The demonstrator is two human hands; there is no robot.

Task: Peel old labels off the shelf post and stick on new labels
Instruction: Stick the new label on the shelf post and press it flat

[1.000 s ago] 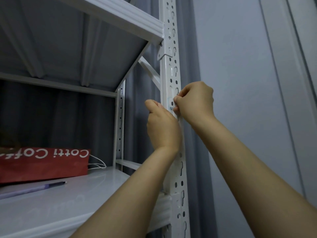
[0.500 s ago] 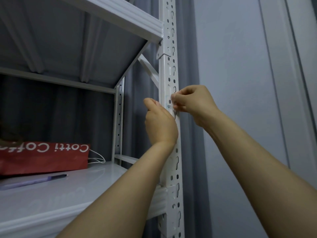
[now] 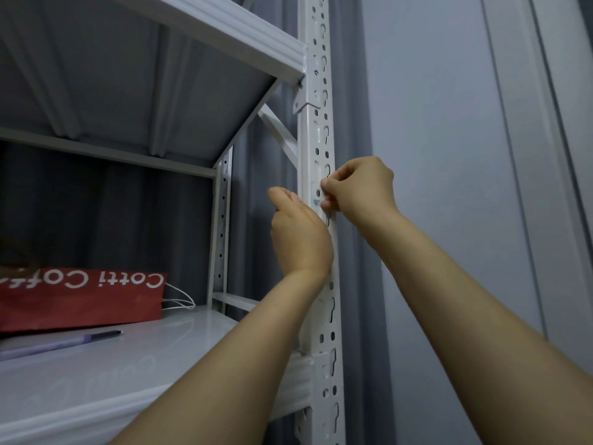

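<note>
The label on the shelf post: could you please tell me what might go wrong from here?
The right hand pinches the label by one small edge, so it may tear and leave scraps on the shelf post. Punched holes sit right at the label, so it could snag or wrinkle there.

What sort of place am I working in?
Likely an indoor storage corner: a slotted metal post, a red bag and pen on the shelf, a curtain behind.
</note>
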